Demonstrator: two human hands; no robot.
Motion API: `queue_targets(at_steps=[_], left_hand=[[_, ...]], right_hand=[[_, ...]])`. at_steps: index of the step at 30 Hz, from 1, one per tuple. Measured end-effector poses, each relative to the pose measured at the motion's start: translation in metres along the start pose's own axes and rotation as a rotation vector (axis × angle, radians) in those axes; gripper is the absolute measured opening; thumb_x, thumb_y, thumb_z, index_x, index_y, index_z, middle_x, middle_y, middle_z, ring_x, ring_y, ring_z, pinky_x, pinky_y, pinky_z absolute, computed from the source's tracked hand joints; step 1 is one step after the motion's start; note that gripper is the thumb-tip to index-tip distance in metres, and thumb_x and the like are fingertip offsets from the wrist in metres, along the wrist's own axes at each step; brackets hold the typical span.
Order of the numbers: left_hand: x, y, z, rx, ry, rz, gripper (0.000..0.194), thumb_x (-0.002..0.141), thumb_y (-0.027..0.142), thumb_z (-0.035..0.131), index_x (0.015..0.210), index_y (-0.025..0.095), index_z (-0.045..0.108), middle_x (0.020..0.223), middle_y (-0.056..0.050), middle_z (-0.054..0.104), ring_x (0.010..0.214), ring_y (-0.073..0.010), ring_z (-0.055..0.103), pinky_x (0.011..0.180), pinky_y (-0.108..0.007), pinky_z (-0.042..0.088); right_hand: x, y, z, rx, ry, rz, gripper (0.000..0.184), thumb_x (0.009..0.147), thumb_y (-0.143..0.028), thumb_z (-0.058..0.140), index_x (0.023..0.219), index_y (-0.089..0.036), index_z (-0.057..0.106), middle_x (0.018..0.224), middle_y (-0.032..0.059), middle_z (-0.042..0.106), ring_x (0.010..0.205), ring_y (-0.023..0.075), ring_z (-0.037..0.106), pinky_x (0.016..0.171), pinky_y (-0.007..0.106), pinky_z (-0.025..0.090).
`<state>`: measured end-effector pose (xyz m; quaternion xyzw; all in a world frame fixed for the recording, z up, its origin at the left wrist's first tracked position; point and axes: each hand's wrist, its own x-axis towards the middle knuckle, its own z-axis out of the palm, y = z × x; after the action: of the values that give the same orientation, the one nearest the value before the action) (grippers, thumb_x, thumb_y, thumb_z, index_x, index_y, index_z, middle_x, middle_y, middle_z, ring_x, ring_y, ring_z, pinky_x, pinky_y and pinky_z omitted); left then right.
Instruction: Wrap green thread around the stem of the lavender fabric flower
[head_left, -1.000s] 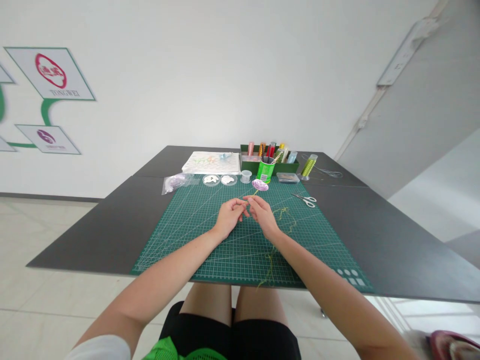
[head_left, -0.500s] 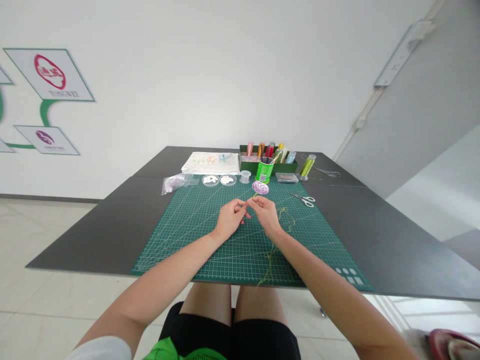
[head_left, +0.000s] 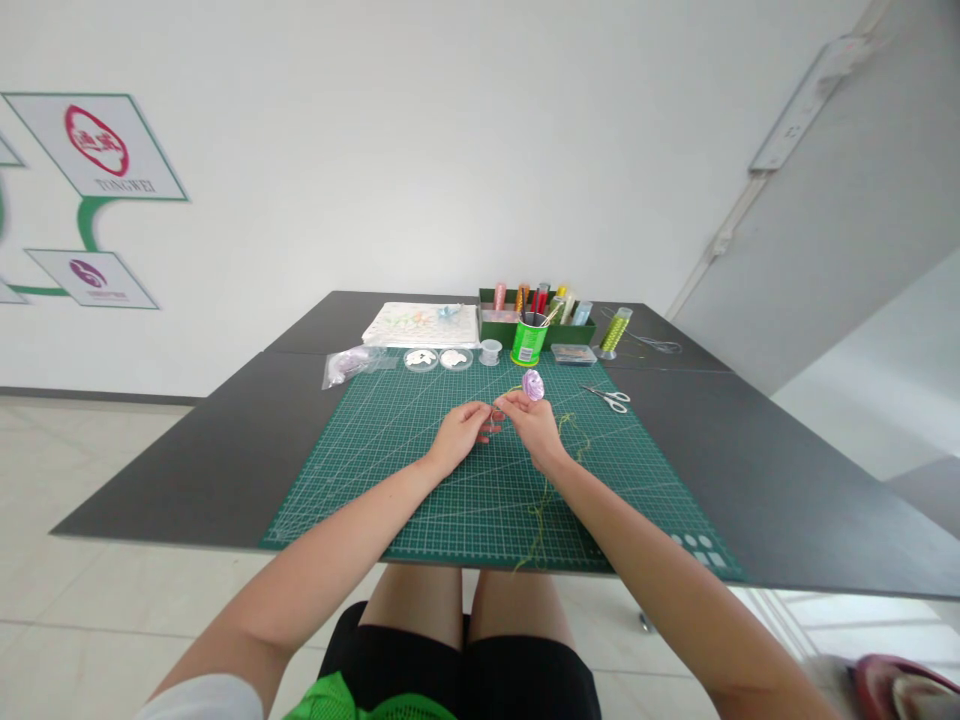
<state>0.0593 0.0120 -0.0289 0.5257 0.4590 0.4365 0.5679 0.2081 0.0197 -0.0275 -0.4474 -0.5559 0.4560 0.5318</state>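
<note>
A lilac artificial flower (head_left: 533,385) on a thin yellow-green stem is tilted to the right above my right hand (head_left: 531,422). That hand pinches the stem between thumb and fingertips. Close by on the left, my left hand (head_left: 459,436) is also pinched at the stem's lower end, its other fingers loosely curled behind. What exactly lies between the fingertips is too small to make out fully. Loose yellow-green thread (head_left: 538,520) trails over the green cutting mat (head_left: 360,480), beside and under my right wrist, to the front edge.
White-handled scissors (head_left: 616,401) lie to the right. At the back stand a green can (head_left: 529,345) of tools, a dark green box (head_left: 499,330) of thread spools and a green spool (head_left: 616,330). Two shallow dishes (head_left: 421,360), a plastic bag (head_left: 349,365) and a white pad (head_left: 397,325) are left.
The flower head has tipped right and down, turning from face-up to sideways over my right hand. My left fingers have opened out a little behind the pinch.
</note>
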Motion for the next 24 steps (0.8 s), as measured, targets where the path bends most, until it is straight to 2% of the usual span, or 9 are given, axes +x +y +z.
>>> queue_targets(at_steps=[5, 11, 16, 24], left_hand=[[0.0006, 0.0006, -0.0035, 0.008, -0.019, 0.002, 0.014, 0.092, 0.024, 0.063, 0.096, 0.016, 0.074, 0.093, -0.009, 0.082, 0.076, -0.0154, 0.076, 0.062, -0.021, 0.053], [0.0002, 0.0001, -0.0049, 0.093, -0.042, 0.044, 0.013, 0.083, 0.017, 0.068, 0.088, 0.016, 0.08, 0.076, -0.004, 0.078, 0.062, -0.0129, 0.068, 0.057, -0.021, 0.049], [-0.0007, 0.0025, -0.0069, 0.15, -0.057, 0.079, 0.017, 0.084, 0.018, 0.067, 0.087, 0.019, 0.083, 0.076, -0.002, 0.078, 0.064, -0.0137, 0.068, 0.061, -0.023, 0.052], [0.0025, -0.0004, -0.0075, 0.153, -0.094, 0.061, 0.018, 0.087, 0.018, 0.064, 0.092, 0.016, 0.082, 0.077, -0.005, 0.078, 0.07, -0.0157, 0.071, 0.065, -0.024, 0.053]], right_hand=[[0.0015, 0.0024, -0.0015, -0.015, 0.009, -0.025, 0.035, 0.073, -0.054, 0.075, 0.072, -0.02, 0.067, 0.07, 0.004, 0.065, 0.074, 0.0207, 0.061, 0.073, 0.035, 0.049], [0.0032, 0.0046, -0.0035, -0.047, 0.029, -0.022, 0.035, 0.072, -0.054, 0.075, 0.068, -0.02, 0.067, 0.062, 0.0026, 0.063, 0.062, 0.0176, 0.055, 0.066, 0.034, 0.047], [0.0044, 0.0062, -0.0051, -0.072, 0.046, -0.019, 0.034, 0.072, -0.052, 0.075, 0.068, -0.02, 0.067, 0.059, 0.0017, 0.06, 0.06, 0.017, 0.052, 0.063, 0.032, 0.043], [0.0034, 0.005, -0.0053, -0.089, 0.05, -0.029, 0.035, 0.073, -0.052, 0.074, 0.066, -0.018, 0.067, 0.058, 0.0023, 0.062, 0.06, 0.0166, 0.054, 0.061, 0.031, 0.042]])
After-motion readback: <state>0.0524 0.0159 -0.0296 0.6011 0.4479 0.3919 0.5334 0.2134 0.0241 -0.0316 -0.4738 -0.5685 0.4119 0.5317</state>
